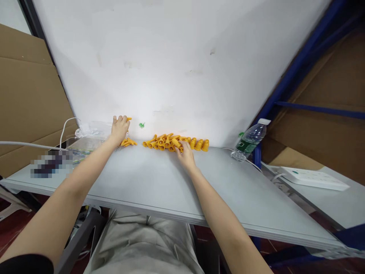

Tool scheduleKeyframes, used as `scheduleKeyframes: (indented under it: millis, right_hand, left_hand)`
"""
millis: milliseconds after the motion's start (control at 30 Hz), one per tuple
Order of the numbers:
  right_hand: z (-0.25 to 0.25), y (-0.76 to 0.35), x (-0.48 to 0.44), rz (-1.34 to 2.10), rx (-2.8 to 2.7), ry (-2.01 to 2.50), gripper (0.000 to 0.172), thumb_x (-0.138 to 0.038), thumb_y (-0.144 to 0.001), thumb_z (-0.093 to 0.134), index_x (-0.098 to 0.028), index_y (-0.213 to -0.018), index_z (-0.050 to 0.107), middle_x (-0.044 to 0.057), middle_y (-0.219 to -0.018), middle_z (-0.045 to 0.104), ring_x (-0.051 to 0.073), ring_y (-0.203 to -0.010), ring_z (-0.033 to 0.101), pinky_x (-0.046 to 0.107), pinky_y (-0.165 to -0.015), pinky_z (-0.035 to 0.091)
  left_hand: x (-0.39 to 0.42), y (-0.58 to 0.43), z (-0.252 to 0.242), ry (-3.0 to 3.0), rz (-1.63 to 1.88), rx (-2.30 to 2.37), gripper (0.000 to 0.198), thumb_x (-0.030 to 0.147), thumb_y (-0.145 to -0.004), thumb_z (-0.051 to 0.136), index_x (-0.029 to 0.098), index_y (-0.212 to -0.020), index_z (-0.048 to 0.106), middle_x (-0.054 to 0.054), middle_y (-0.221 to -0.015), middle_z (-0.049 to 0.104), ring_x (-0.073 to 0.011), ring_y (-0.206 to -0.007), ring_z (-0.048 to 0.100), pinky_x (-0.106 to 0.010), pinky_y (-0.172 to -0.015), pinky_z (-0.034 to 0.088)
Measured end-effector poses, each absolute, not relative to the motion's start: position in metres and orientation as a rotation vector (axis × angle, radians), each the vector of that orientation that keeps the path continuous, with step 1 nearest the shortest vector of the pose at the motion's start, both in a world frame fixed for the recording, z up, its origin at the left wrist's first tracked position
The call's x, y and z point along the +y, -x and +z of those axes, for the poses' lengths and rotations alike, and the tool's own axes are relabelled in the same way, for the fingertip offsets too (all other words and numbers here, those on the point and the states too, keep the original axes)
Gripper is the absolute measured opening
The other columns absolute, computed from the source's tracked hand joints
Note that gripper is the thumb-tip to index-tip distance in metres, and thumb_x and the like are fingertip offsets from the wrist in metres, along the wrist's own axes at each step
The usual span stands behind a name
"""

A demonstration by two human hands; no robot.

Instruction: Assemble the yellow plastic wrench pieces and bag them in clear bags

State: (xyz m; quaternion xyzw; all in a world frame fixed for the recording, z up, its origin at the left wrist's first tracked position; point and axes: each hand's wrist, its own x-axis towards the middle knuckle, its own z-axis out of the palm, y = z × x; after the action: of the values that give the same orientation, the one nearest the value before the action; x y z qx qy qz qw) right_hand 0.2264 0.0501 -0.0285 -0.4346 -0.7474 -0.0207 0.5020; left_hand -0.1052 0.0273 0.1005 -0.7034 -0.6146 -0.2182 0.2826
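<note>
My left hand (120,127) is raised over the left end of the worktop, fingers closed on a small yellow plastic piece (129,118) whose tip pokes out on the right. Below it lies a small pile of thin yellow plastic pieces (129,142), with bits that look metallic beside them. My right hand (186,155) pinches a ribbed yellow plastic cap (176,143) at the row's middle. Around it, several funnel-shaped yellow caps (156,145) lie heaped with their hollow ends towards me. To the right, a few ribbed caps (199,144) stand side by side.
A white panel (176,76) rises behind the grey worktop (148,175). At right, a clear water bottle (251,140) leans near a blue frame, with a white power strip (316,178) beyond. Clear plastic bags (88,140) and a white cable (31,144) are at left.
</note>
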Motion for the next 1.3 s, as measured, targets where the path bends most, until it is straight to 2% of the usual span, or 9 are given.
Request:
scheduleKeyframes:
  millis: [200, 300, 433, 600, 767, 1067, 1300]
  right_hand:
    - [-0.022, -0.222, 0.046, 0.021, -1.845, 0.977, 0.038, -0.038, -0.090, 0.049, -0.019, -0.123, 0.051, 0.016, -0.118, 0.058, 0.029, -0.113, 0.054, 0.050, -0.096, 0.047]
    - [-0.020, -0.218, 0.044, 0.074, -1.884, 0.935, 0.039, -0.039, -0.090, 0.050, -0.020, -0.123, 0.052, 0.016, -0.120, 0.059, 0.029, -0.114, 0.056, 0.049, -0.097, 0.047]
    - [-0.021, -0.213, 0.042, 0.161, -1.933, 0.901, 0.038, -0.039, -0.089, 0.053, -0.021, -0.122, 0.054, 0.014, -0.119, 0.061, 0.028, -0.109, 0.060, 0.048, -0.094, 0.049]
    - [-0.025, -0.210, 0.042, 0.278, -1.971, 0.866, 0.040, -0.039, -0.087, 0.057, -0.021, -0.122, 0.057, 0.013, -0.118, 0.064, 0.027, -0.106, 0.063, 0.046, -0.093, 0.050]
    - [-0.026, -0.209, 0.043, 0.331, -1.953, 0.860, 0.041, -0.039, -0.085, 0.060, -0.017, -0.120, 0.059, 0.015, -0.118, 0.064, 0.026, -0.104, 0.064, 0.045, -0.094, 0.050]
    - [-0.024, -0.209, 0.043, 0.352, -1.899, 0.880, 0.040, -0.041, -0.084, 0.061, -0.021, -0.119, 0.060, 0.013, -0.117, 0.066, 0.026, -0.100, 0.066, 0.048, -0.093, 0.051]
    - [-0.017, -0.200, 0.035, 0.408, -1.936, 0.838, 0.043, -0.046, -0.084, 0.061, -0.021, -0.118, 0.062, 0.013, -0.117, 0.066, 0.025, -0.097, 0.066, 0.046, -0.092, 0.052]
  left_hand:
    - [0.013, 0.057, 0.071, 1.869, -0.824, -2.017, 0.051, 0.003, -0.083, 0.037, 0.026, -0.123, 0.059, -0.011, -0.124, 0.057, -0.0252, -0.107, 0.057, -0.045, -0.096, 0.038]
    - [0.012, 0.037, 0.042, 1.970, -1.003, -2.084, 0.045, 0.007, -0.084, 0.041, 0.022, -0.122, 0.060, -0.011, -0.121, 0.059, -0.0252, -0.106, 0.059, -0.039, -0.090, 0.043]
    - [0.012, 0.024, 0.011, 2.017, -1.205, -2.047, 0.043, 0.005, -0.083, 0.043, 0.021, -0.117, 0.062, -0.010, -0.114, 0.062, -0.0237, -0.108, 0.059, -0.036, -0.093, 0.045]
    - [0.009, 0.026, -0.004, 2.069, -1.316, -1.997, 0.041, 0.005, -0.083, 0.045, 0.019, -0.116, 0.063, -0.010, -0.113, 0.062, -0.0229, -0.110, 0.059, -0.035, -0.097, 0.046]
    - [0.005, 0.029, -0.007, 2.069, -1.376, -1.987, 0.041, 0.004, -0.083, 0.044, 0.017, -0.117, 0.063, -0.011, -0.114, 0.062, -0.0228, -0.109, 0.060, -0.034, -0.097, 0.046]
    - [0.006, 0.034, -0.010, 2.006, -1.283, -2.113, 0.041, 0.005, -0.084, 0.044, 0.018, -0.118, 0.063, -0.012, -0.115, 0.061, -0.0246, -0.113, 0.058, -0.036, -0.099, 0.044]
    - [0.002, 0.026, -0.010, 2.221, -1.306, -1.898, 0.039, 0.009, -0.085, 0.045, 0.021, -0.117, 0.064, -0.010, -0.113, 0.062, -0.0228, -0.107, 0.060, -0.036, -0.096, 0.047]
